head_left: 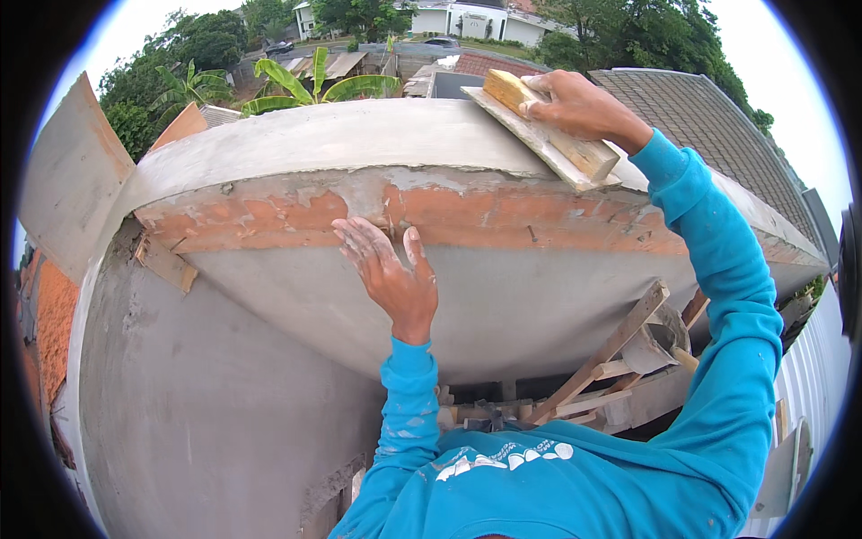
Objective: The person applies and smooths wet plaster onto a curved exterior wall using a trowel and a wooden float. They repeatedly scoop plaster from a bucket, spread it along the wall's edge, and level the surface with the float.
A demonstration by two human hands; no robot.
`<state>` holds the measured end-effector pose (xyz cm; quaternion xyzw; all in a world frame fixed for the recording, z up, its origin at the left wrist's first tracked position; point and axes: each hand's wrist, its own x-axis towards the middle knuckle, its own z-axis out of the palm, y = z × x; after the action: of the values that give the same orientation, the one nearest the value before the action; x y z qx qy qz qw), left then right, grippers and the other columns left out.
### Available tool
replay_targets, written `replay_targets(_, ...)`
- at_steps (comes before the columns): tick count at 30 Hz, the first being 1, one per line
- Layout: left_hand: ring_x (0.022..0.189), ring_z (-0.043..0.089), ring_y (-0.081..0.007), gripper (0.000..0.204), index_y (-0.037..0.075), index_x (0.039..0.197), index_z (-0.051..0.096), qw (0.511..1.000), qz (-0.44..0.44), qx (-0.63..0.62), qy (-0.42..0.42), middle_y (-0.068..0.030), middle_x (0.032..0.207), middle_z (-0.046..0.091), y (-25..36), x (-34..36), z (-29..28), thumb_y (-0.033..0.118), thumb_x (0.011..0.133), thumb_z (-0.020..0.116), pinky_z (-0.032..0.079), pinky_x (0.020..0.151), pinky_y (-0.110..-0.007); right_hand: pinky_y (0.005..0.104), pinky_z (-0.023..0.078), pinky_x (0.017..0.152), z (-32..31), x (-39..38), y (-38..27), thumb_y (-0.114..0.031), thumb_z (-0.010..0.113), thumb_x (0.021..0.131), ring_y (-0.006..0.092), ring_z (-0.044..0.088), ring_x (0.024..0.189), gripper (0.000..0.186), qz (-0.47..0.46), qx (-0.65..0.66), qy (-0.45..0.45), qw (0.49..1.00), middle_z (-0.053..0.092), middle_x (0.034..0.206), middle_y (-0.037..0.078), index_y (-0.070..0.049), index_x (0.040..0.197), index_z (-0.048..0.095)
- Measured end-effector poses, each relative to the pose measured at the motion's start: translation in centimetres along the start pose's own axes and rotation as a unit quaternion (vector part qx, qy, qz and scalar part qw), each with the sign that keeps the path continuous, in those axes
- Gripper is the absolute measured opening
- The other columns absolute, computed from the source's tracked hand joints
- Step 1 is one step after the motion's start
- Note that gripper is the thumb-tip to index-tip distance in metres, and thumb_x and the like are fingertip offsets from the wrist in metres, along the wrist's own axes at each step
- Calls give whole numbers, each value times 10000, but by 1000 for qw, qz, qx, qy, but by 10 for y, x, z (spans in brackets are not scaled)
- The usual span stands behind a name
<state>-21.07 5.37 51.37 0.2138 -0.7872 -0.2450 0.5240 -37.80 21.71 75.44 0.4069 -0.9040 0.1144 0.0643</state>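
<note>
My right hand [579,106] grips the wooden handle of a plastering float [548,144], whose flat board lies tilted across the top of a grey plastered wall [359,135]. My left hand [386,269] is raised in front of an orange-brown board [296,216] fixed along the wall's upper edge. Its fingers are stretched out, dusted with grey, and hold nothing. Whether the fingertips touch the board I cannot tell. Wet-looking mortar clings in patches along the board's upper edge.
A nail [532,234] sticks out of the board. Below right stand wooden braces [602,355] and a bucket [660,341]. A plywood sheet [76,180] rises at the left corner. Beyond the wall are a tiled roof [709,126] and banana plants [305,85].
</note>
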Motion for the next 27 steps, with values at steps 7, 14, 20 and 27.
replay_targets(7,1480,152,-409,654,-76,1503,237,997,-11,9,-75,-286,1579,166,0,1,-14,274,1012,492,152,1184,-558,416,541,751,36,57,-172,-249,619,703,348,684,845,377,-234,31,-20,972,702,887,212,48,908,725)
replay_targets(14,1497,127,-354,624,-22,1530,208,998,-3,26,-54,-215,1610,142,-10,-2,-3,302,1040,419,124,1200,-529,471,536,775,36,49,-86,-218,638,741,383,670,845,338,-151,-41,13,988,690,877,223,45,943,701)
replay_targets(20,1498,144,-323,636,11,1540,209,999,-8,21,-28,-174,1620,147,-4,-3,-1,371,1049,393,156,1202,-483,439,515,874,-1,-50,94,-259,657,789,364,659,974,441,12,-143,86,986,701,987,199,-19,1158,680)
replay_targets(27,1492,167,-327,629,-26,1523,224,999,28,18,-2,-208,1603,173,-4,-2,1,327,1045,429,175,1210,-419,429,441,1015,-55,-176,268,-271,666,818,382,594,1143,516,267,-188,102,940,649,1175,254,-23,1269,627)
